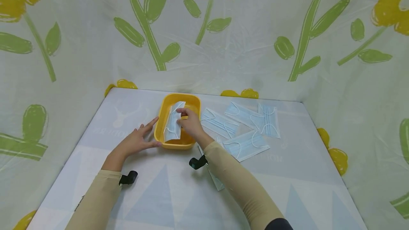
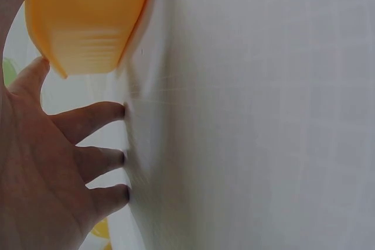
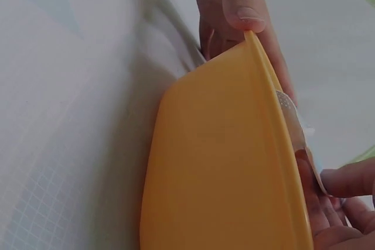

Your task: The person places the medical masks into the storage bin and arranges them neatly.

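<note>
A yellow plastic tray (image 1: 177,146) stands near the table's far edge, with a light-blue face mask (image 1: 173,125) inside it. My right hand (image 1: 192,124) reaches over the tray and pinches the mask's right edge between thumb and fingers. In the right wrist view, the mask (image 3: 291,120) shows just past the tray's rim, beside the right hand's fingertips. Spread wide, my left hand (image 1: 134,142) touches the rim at the tray's left side with thumb and index finger. The left wrist view shows its other fingers (image 2: 108,157) extended toward the tabletop, below the tray's wall (image 2: 88,21).
Several blue masks lie to the tray's right, among them one at the near side (image 1: 246,145) and one at the far right (image 1: 270,120). Another mask (image 1: 217,180) is partly hidden under the right forearm. A flower-printed curtain (image 1: 223,63) rises behind the table.
</note>
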`<move>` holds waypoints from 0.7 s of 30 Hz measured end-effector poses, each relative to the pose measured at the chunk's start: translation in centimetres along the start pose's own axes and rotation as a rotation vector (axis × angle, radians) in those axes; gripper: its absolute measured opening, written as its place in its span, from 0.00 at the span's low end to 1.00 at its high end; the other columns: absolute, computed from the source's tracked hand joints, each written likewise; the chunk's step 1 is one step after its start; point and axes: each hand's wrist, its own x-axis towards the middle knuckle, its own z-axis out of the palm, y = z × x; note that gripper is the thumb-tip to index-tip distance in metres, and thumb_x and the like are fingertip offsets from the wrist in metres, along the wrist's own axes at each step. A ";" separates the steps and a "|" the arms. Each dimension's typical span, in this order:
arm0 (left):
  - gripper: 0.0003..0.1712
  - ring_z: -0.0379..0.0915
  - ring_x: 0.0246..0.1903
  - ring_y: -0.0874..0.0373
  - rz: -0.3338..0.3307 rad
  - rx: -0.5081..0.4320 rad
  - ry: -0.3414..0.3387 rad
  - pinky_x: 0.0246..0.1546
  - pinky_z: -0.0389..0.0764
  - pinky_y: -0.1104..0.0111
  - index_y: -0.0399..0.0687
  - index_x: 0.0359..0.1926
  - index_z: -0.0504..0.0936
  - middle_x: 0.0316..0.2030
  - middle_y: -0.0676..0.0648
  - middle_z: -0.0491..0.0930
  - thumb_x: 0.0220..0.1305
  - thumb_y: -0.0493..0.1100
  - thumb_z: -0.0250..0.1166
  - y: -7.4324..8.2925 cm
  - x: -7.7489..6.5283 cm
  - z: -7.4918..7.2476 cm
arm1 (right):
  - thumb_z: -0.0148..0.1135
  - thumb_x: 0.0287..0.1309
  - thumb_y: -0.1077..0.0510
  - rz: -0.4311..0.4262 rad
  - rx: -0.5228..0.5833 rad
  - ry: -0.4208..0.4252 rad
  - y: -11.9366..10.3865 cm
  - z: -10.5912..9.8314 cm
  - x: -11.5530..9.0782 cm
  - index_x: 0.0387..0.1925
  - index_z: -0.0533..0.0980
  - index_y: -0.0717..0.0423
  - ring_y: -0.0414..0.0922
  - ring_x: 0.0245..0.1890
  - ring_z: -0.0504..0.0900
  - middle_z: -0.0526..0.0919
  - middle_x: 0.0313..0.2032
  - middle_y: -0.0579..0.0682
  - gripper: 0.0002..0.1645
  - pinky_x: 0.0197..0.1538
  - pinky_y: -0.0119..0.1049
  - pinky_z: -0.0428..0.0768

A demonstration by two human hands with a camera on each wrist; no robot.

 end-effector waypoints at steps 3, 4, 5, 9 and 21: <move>0.64 0.35 0.74 0.21 0.008 0.000 0.003 0.61 0.45 0.21 0.77 0.81 0.39 0.79 0.40 0.48 0.53 0.79 0.65 -0.1 0.0 0.0 | 0.64 0.64 0.68 -0.002 -0.026 -0.012 0.0 0.2 0.0 0.58 0.79 0.54 0.44 0.32 0.75 0.75 0.48 0.51 0.21 0.37 0.28 0.81; 0.64 0.35 0.74 0.21 0.010 -0.001 0.004 0.61 0.46 0.21 0.77 0.81 0.39 0.79 0.40 0.49 0.53 0.79 0.65 -0.1 -0.1 -0.1 | 0.65 0.64 0.68 -0.002 -0.036 -0.013 -0.1 0.3 -0.1 0.58 0.79 0.54 0.44 0.32 0.75 0.75 0.48 0.51 0.21 0.37 0.29 0.80; 0.63 0.35 0.74 0.21 0.010 -0.001 0.003 0.61 0.46 0.21 0.77 0.81 0.39 0.79 0.40 0.49 0.53 0.78 0.65 0.0 -0.1 -0.1 | 0.65 0.64 0.68 0.002 -0.044 -0.015 -0.1 0.3 -0.1 0.58 0.79 0.54 0.44 0.34 0.75 0.75 0.48 0.51 0.22 0.38 0.29 0.81; 0.64 0.35 0.73 0.20 0.006 -0.004 -0.001 0.61 0.47 0.21 0.78 0.81 0.39 0.79 0.40 0.48 0.52 0.79 0.65 0.0 -0.1 -0.1 | 0.65 0.65 0.66 0.041 -0.082 -0.027 -0.2 0.5 -0.2 0.60 0.78 0.53 0.45 0.40 0.76 0.75 0.50 0.50 0.23 0.46 0.31 0.84; 0.63 0.36 0.73 0.20 0.020 0.000 0.004 0.61 0.47 0.21 0.79 0.81 0.39 0.79 0.41 0.49 0.53 0.78 0.66 -0.2 -0.1 -0.1 | 0.67 0.67 0.58 0.026 -0.321 -0.104 -0.5 0.5 -0.4 0.69 0.70 0.52 0.46 0.50 0.77 0.76 0.60 0.52 0.31 0.60 0.39 0.80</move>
